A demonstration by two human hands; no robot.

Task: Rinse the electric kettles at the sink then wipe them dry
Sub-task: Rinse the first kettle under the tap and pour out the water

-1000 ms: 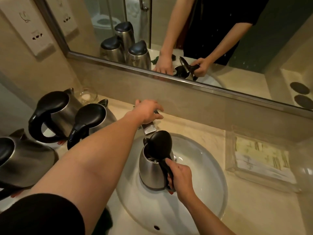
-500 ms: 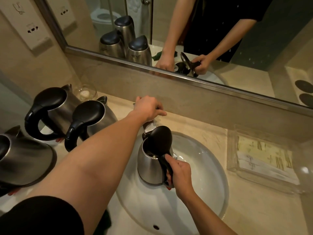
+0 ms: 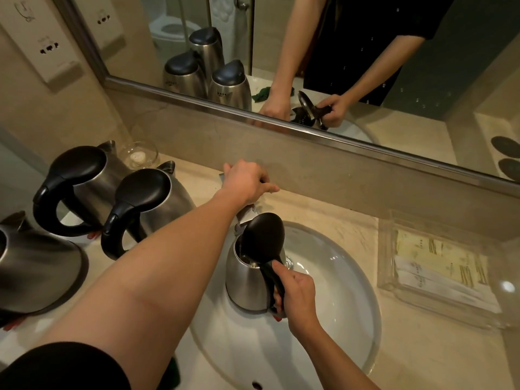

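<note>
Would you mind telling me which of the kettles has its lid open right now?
The kettle in the sink, held by the right hand under the tap; its black lid stands raised, while the three counter kettles are closed.

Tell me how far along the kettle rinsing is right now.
Early. In hand: the right hand grips the open kettle in the sink under the spout, while the left hand rests on the faucet handle. Left: three closed kettles wait on the counter; whether they are rinsed cannot be told. No wiping yet.

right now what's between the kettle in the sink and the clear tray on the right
In the head view, only bare white sink basin and a strip of beige counter lie between the kettle and the clear tray; no other object sits there.
</note>
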